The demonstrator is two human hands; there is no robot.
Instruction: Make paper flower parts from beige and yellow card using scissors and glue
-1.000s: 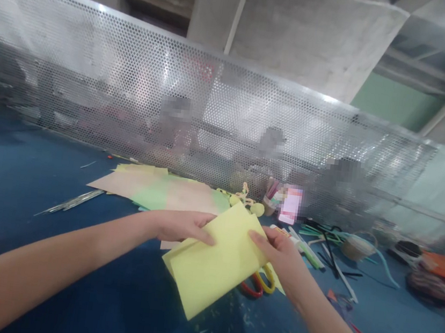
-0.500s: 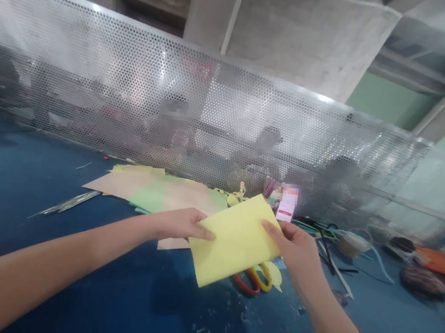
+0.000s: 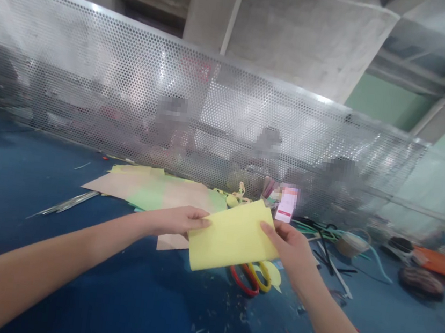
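Between both hands [image 3: 239,230]: yellow paper [image 3: 233,238], gripped at opposite edges.

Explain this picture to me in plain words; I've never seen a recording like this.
There is no robot here: a camera worn on a person's head looks forward and down at their bare hands. The left hand and right hand hold a yellow sheet between them. On the blue table lie coloured papers and, partly hidden by the sheet, scissors with red and yellow handles. A phone with a lit screen stands farther back, before a perforated metal screen.
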